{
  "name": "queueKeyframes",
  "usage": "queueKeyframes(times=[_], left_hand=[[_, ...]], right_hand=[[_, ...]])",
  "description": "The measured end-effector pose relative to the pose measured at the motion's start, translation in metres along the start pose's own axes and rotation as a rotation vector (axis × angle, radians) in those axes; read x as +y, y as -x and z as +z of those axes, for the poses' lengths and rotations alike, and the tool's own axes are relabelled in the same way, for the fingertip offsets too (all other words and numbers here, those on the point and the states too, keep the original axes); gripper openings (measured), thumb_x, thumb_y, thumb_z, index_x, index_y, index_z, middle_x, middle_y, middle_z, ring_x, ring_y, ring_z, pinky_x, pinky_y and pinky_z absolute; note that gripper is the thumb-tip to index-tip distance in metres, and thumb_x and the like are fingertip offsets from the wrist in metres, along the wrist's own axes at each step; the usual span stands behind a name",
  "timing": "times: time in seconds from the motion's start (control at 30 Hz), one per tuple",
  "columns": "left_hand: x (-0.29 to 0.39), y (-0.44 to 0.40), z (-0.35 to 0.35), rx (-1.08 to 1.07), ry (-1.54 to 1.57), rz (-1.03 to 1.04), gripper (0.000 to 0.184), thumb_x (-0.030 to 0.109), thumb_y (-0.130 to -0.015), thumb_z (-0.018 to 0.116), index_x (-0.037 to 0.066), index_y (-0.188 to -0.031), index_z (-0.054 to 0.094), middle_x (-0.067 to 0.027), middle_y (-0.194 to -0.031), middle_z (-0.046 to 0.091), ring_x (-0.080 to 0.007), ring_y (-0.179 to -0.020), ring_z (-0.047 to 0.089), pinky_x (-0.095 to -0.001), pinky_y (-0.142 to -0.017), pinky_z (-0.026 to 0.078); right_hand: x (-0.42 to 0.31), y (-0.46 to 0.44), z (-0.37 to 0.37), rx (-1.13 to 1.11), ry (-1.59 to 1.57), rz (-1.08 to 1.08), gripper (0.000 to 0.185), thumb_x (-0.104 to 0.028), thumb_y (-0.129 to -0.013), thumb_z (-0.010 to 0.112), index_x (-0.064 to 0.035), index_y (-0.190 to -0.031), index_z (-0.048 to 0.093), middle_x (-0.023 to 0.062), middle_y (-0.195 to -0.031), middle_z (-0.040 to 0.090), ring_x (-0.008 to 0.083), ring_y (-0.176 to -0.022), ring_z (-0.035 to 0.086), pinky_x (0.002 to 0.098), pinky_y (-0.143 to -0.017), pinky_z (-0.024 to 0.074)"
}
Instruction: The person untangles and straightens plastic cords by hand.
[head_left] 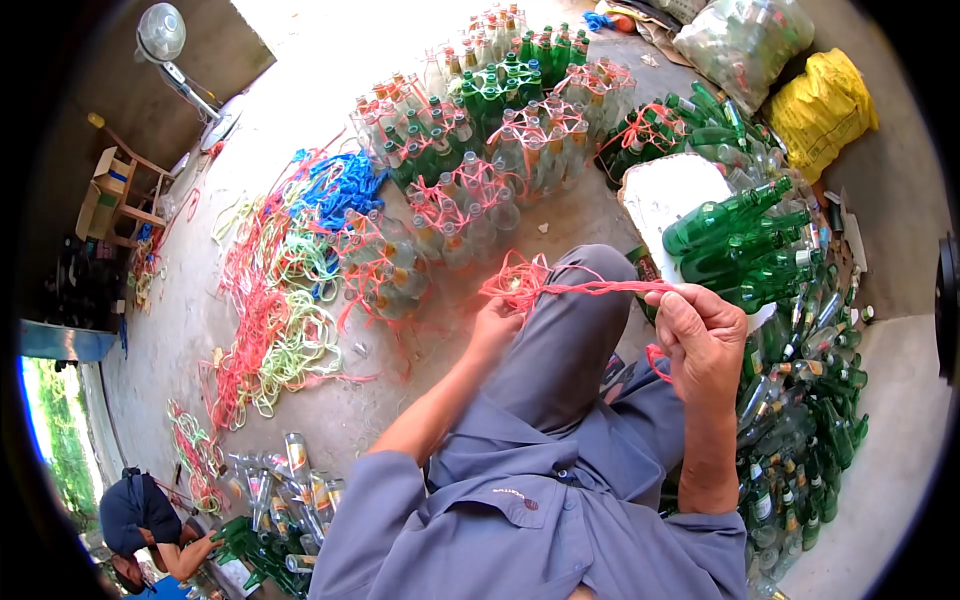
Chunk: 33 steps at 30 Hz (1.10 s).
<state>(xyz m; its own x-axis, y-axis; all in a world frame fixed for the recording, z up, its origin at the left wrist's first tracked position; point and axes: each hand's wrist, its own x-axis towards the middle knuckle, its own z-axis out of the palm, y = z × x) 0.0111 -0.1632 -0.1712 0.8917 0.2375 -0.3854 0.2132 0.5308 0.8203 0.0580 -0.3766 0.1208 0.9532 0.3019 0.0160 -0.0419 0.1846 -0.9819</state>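
Observation:
A red plastic string is stretched across my raised knee between my two hands. My left hand is closed around a loose tangle of it, and part of the fingers is hidden behind the tangle. My right hand pinches the string's other end between thumb and fingers, with a short tail dangling below. Just beyond my right hand, several green glass bottles lie on their sides on a white board. Clear bottles tied with red string stand on the floor past my knee.
Heaps of red, blue and pale green string spread over the floor at left. Loose bottles pile up on my right, near a yellow sack. A fan stands far left. Another person bends over bottles at lower left.

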Motion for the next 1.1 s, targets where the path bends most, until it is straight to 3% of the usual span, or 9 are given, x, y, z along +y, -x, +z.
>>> queueKeyframes(times=[0.3,0.43,0.53,0.57,0.7,0.8,0.83,0.93,1.1], left_hand=[[-0.004,-0.011,0.005,0.013,0.115,-0.084,0.022,-0.001,-0.086,0.067,0.001,-0.107,0.065,-0.0085,-0.093,0.071,-0.0124,-0.078,0.067,-0.0245,-0.07,0.053],[0.085,0.031,0.016,-0.032,-0.307,-0.181,0.027,0.003,-0.08,0.066,-0.001,-0.107,0.07,-0.0049,-0.093,0.07,-0.011,-0.081,0.065,-0.0257,-0.072,0.052],[0.113,0.042,-0.007,-0.147,-0.469,-0.045,0.021,0.007,-0.074,0.065,0.003,-0.093,0.072,0.0028,-0.074,0.064,-0.0053,-0.061,0.052,-0.0231,-0.054,0.04],[0.126,0.048,-0.011,-0.157,-0.46,-0.055,0.019,0.006,-0.073,0.064,0.002,-0.089,0.072,0.0022,-0.074,0.064,-0.0052,-0.061,0.052,-0.023,-0.055,0.041],[0.172,0.061,-0.044,-0.222,-0.332,-0.078,0.016,0.01,-0.08,0.067,0.002,-0.093,0.071,0.0003,-0.074,0.065,-0.0056,-0.056,0.052,-0.0202,-0.049,0.037],[0.173,0.072,-0.049,-0.049,-0.253,-0.116,0.017,0.012,-0.083,0.066,0.002,-0.096,0.07,0.0019,-0.071,0.062,-0.0045,-0.054,0.049,-0.0197,-0.048,0.037],[0.173,0.071,-0.06,-0.155,-0.44,-0.094,0.017,0.012,-0.085,0.065,0.003,-0.098,0.07,0.0044,-0.07,0.061,-0.0031,-0.054,0.049,-0.0194,-0.047,0.036],[0.175,0.069,-0.071,-0.067,-0.442,-0.192,0.024,0.009,-0.086,0.058,-0.001,-0.104,0.069,-0.0011,-0.087,0.069,-0.0056,-0.069,0.06,-0.0232,-0.061,0.048],[0.171,0.067,-0.072,-0.003,-0.488,-0.004,0.023,0.005,-0.083,0.055,-0.001,-0.101,0.069,0.0021,-0.081,0.066,-0.0034,-0.067,0.056,-0.0212,-0.061,0.046]], right_hand=[[0.005,-0.002,-0.008,0.066,-0.008,0.068,0.016,-0.009,-0.094,0.063,0.0047,-0.095,0.07,-0.0052,-0.06,0.049,0.0007,-0.05,0.036,0.0186,-0.044,0.0241],[0.019,-0.012,-0.018,0.134,-0.025,0.088,0.015,-0.01,-0.094,0.064,0.0037,-0.094,0.071,-0.0043,-0.062,0.051,0.0011,-0.052,0.038,0.0175,-0.045,0.0242],[0.03,-0.02,-0.028,0.157,-0.075,0.143,0.015,-0.01,-0.094,0.064,0.0028,-0.093,0.07,-0.0031,-0.062,0.053,0.001,-0.049,0.037,0.0176,-0.043,0.0236],[0.032,-0.022,-0.031,0.16,-0.106,0.167,0.014,-0.01,-0.094,0.063,0.0026,-0.093,0.07,-0.0028,-0.062,0.053,0.0009,-0.048,0.036,0.0177,-0.042,0.0234],[0.049,-0.03,-0.042,0.205,-0.185,0.201,0.015,-0.012,-0.094,0.063,0.0024,-0.093,0.068,-0.0017,-0.063,0.054,0.0013,-0.045,0.034,0.0184,-0.04,0.0232],[0.058,-0.035,-0.049,0.225,-0.246,0.225,0.016,-0.012,-0.093,0.064,0.0032,-0.096,0.068,-0.0014,-0.064,0.054,0.0021,-0.045,0.034,0.0182,-0.04,0.0231],[0.06,-0.036,-0.05,0.231,-0.256,0.23,0.016,-0.012,-0.093,0.064,0.0034,-0.096,0.068,-0.0014,-0.064,0.054,0.0022,-0.045,0.034,0.0182,-0.04,0.0231],[0.06,-0.037,-0.05,0.253,-0.274,0.231,0.017,-0.012,-0.092,0.065,0.0038,-0.097,0.068,-0.0012,-0.064,0.054,0.0024,-0.045,0.034,0.0181,-0.04,0.0229],[0.058,-0.036,-0.057,0.261,-0.269,0.21,0.015,-0.012,-0.092,0.065,0.0031,-0.095,0.068,-0.0006,-0.064,0.055,0.0024,-0.044,0.035,0.018,-0.039,0.0229]])
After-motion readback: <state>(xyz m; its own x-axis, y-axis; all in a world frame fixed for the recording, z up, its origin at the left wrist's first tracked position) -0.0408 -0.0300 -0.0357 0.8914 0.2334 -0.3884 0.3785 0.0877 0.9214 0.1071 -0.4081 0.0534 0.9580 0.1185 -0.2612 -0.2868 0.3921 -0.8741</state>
